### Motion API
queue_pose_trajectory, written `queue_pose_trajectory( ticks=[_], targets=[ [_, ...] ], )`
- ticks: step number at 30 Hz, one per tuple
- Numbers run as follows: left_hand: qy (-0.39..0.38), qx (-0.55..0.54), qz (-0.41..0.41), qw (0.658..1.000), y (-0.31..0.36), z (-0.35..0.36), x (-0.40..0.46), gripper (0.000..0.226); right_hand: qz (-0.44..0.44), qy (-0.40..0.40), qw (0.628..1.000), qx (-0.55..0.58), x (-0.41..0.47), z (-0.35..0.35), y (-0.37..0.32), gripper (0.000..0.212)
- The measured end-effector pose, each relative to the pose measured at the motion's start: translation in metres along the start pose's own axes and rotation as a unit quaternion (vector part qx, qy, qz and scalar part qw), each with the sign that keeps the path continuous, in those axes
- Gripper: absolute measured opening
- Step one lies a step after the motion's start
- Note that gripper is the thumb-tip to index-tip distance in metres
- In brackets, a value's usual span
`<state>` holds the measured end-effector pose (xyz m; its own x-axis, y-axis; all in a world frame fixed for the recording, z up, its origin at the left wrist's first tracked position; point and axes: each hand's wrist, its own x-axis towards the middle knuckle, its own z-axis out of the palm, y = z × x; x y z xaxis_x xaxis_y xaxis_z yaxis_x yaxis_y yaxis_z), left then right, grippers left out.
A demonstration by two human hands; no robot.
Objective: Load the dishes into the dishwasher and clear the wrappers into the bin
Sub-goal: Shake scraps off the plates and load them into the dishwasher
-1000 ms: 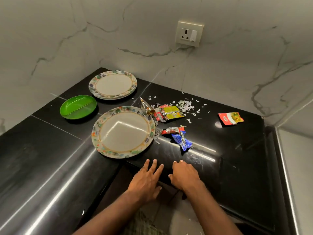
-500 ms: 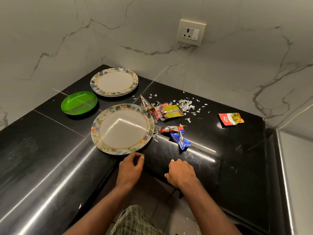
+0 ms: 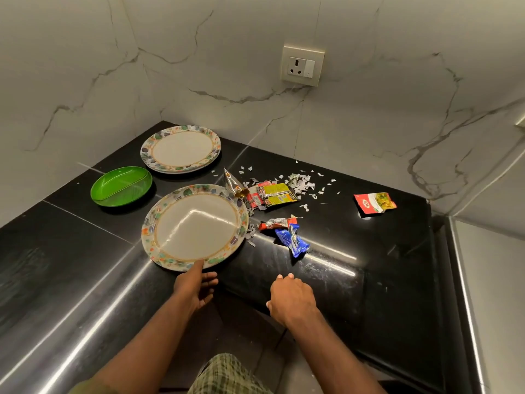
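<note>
Reaching for the near plate (image 3: pixel 195 226), the person's left hand (image 3: pixel 195 288) had its thumb laid on the rim closest to them, with the other fingers just below the rim and not yet closed, so that grip was open, touching only. The right hand (image 3: pixel 290 298) rested knuckles-up on the counter (image 3: pixel 355 280) to the right of the plate, fingers loosely curled and holding nothing.

Taking that plate as the mark: a green dish (image 3: pixel 121 186) lay to its left, two stacked plates (image 3: pixel 180 148) sat behind it by the wall, a yellow and red wrapper (image 3: pixel 272 194) and scattered paper scraps (image 3: pixel 301 182) lay just to its right rear, a red and blue wrapper (image 3: pixel 287 231) just right of it, and a red sachet (image 3: pixel 374 203) well to the right.

To do it well, I judged the fingers should slide under the rim where it overhangs the counter's rounded edge, pinch against the thumb, then lift level. A glossy plate on polished stone would likely skid if only pushed. Some scraps touched the right rim and might drop as it rose.
</note>
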<state>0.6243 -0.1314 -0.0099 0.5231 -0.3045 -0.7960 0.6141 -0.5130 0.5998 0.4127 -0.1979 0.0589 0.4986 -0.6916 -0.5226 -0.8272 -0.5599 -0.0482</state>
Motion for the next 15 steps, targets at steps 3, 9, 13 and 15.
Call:
queue_pose_trajectory(
  ticks=[3,9,13,15],
  targets=[
    [0.014,-0.011,0.022,1.0,-0.005,0.0,0.003,0.04,-0.004,0.003,1.0,-0.01,0.002,0.001,0.0,0.056],
    [0.051,-0.09,0.14,0.985,-0.031,0.005,-0.015,0.02,-0.014,0.009,1.0,-0.015,0.007,0.007,0.001,0.046],
    [0.029,-0.187,0.204,0.961,-0.034,0.001,-0.022,0.017,-0.016,0.013,1.0,-0.016,0.005,0.004,0.003,0.049],
    [0.012,-0.19,0.256,0.948,-0.028,-0.004,-0.024,0.02,-0.016,0.01,1.0,-0.013,0.004,0.002,0.003,0.051]
  ],
)
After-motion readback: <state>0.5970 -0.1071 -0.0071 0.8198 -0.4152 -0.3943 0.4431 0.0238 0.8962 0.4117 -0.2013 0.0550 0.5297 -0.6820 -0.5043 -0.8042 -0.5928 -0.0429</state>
